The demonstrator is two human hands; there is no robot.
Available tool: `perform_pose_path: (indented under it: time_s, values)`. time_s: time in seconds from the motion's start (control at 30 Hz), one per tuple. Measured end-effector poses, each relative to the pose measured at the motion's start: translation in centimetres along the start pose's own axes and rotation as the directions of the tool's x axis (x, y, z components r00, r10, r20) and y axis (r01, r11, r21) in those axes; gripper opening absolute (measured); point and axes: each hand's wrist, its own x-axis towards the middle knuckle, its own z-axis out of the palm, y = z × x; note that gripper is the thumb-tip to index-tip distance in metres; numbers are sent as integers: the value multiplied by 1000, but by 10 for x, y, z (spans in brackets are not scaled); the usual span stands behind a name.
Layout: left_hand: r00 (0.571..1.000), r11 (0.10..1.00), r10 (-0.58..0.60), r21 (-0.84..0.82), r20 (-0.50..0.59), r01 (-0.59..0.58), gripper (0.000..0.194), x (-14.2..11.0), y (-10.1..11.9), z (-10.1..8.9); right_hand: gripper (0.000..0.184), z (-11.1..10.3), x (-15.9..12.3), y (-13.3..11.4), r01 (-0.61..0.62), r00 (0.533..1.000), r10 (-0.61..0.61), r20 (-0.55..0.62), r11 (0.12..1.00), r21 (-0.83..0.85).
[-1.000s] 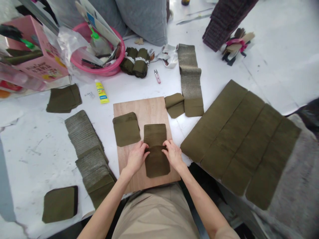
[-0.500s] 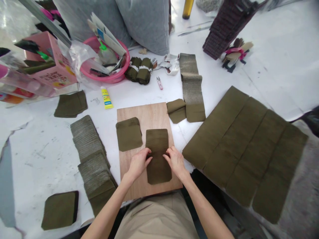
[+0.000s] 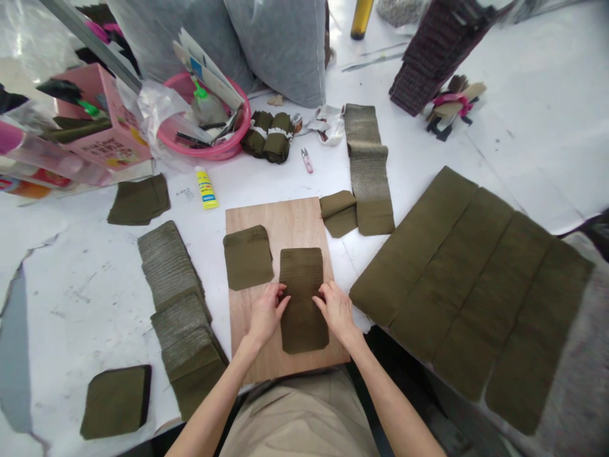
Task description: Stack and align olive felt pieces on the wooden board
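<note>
An olive-green fabric piece (image 3: 303,317) with stitched rows across its upper part lies lengthwise on a wooden board (image 3: 257,355). My left hand (image 3: 267,311) is closed at its left edge, thumb and fingertips on the cloth. At the opposite edge my right hand (image 3: 335,310) pinches the fabric in the same way. Beside it, on the board's left half, rests a squarish stack of olive fabric (image 3: 248,259). A folded olive piece (image 3: 339,214) touches the board's upper right edge.
Overlapping ribbed pieces (image 3: 178,304) lie left, a square stack (image 3: 115,403) at lower left. Large olive panels (image 3: 457,292) cover the right. Farther back are a yellow tube (image 3: 206,189), thread snips (image 3: 307,160), rolled bundles (image 3: 277,138), a pink basin (image 3: 209,151) and a pink box (image 3: 117,136).
The view has shifted slightly. Both hands stay at the edges of the fabric piece, which looks flatter where a faint crosswise fold showed before.
</note>
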Motion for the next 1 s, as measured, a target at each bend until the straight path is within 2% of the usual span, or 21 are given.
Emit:
perform_pose_path:
  time_s: [0.13,0.23,0.3,0.37,0.53,0.7,0.87,1.0]
  values:
    - [984,997,37,-66,-175,-49,30,-7,5,8,22,2,-3,-11,-11,994,6,-109,999,-46]
    - [965,992,51,-100,-255,-79,33,-12,8,18,43,10,0,-20,146,972,-161,-174,985,-96]
    - [953,992,60,-90,-297,-90,34,-13,7,24,54,19,4,-21,284,943,-297,-147,953,-103]
    - [944,991,92,-61,-318,-117,37,-14,2,28,60,27,8,-19,349,927,-359,-109,932,-101]
    - [937,980,180,-25,-300,-196,43,-14,-13,29,68,34,8,-20,269,951,-281,-132,958,-101]
    - [929,983,148,-51,-341,-175,43,-15,-21,26,66,41,12,-39,358,925,-365,-101,930,-79]
    - [927,983,159,-29,-338,-180,42,-13,-26,23,68,49,14,-49,276,953,-282,-112,959,-67]
    - [928,980,149,-72,-340,-184,42,-14,-32,19,66,48,13,-52,324,940,-329,-85,943,-74]
